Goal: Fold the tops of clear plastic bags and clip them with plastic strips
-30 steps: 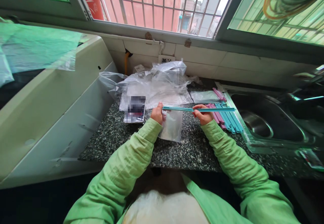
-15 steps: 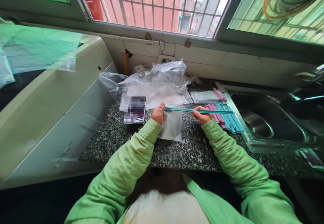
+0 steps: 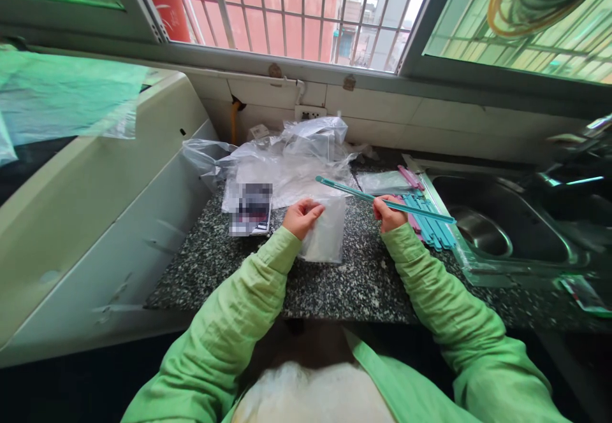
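My left hand (image 3: 303, 216) is closed, its thumb and fingers pinching the upper left edge of a small clear plastic bag (image 3: 327, 237). The bag hangs flat just above or against the speckled counter; I cannot tell which. In my right hand (image 3: 389, 213) is a long, thin teal plastic bag sealing clip (image 3: 344, 188), gripped right of its middle. The clip slants, its free left end raised behind the bag and its right end over a pile of similar teal clips (image 3: 438, 230). It is apart from my left hand.
Crumpled clear plastic bags (image 3: 291, 155) lie at the back of the counter (image 3: 229, 276). A phone-like device (image 3: 253, 209) with a blurred screen is on the left. Pink clips (image 3: 410, 178) rest near the metal sink (image 3: 478, 232). A pale appliance (image 3: 115, 174) stands left.
The clip's left end has come away from my left hand and swung up and back. My left hand has stayed at the bag, and my right hand has turned with the clip.
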Tool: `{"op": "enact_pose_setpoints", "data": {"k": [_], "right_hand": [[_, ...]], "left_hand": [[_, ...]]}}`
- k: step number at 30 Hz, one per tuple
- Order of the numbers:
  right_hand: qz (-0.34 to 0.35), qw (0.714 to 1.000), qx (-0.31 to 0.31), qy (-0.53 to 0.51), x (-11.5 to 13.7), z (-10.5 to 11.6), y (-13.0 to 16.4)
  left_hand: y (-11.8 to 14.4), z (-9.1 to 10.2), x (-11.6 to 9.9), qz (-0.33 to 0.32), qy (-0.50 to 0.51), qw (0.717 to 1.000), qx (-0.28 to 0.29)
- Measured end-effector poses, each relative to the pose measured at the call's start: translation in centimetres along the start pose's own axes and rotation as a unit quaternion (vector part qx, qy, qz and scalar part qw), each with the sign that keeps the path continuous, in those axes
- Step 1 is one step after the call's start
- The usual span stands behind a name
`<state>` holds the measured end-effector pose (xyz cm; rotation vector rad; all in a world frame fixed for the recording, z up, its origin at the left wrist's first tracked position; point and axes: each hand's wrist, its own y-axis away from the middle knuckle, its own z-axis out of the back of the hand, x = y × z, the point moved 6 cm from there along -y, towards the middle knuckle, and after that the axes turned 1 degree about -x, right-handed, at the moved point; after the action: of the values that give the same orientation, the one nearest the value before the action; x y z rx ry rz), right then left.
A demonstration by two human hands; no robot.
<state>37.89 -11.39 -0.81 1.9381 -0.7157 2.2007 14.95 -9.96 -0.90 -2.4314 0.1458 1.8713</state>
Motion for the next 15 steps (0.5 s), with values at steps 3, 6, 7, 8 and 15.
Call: {"op": "enact_pose_setpoints", "data": {"k": [3, 6, 7, 8, 15], "right_hand": [[-0.012, 1.000, -0.024, 0.008, -0.6, 0.1, -0.3], [-0.026, 0.999, -0.021, 0.026, -0.9, -0.4, 0.0], [-0.029, 0.999, -0.012, 0.032, -0.9, -0.7, 0.2], [-0.030, 0.999, -0.002, 0.037, -0.7, -1.1, 0.5], [-0.016, 0.995, 0.067, 0.070, 0.5, -2.7, 2.6]], "left_hand": [[0.4, -0.2, -0.3, -0.017, 0.041, 0.999, 0.018], [0.6, -0.4, -0.3, -0.020, 0.062, 0.997, 0.043], [0.7, -0.5, -0.3, -0.016, 0.063, 0.997, 0.049], [0.7, -0.6, -0.2, -0.011, 0.063, 0.997, 0.053], [0.4, -0.6, -0.9, -0.023, 0.002, 0.999, 0.039]]}}
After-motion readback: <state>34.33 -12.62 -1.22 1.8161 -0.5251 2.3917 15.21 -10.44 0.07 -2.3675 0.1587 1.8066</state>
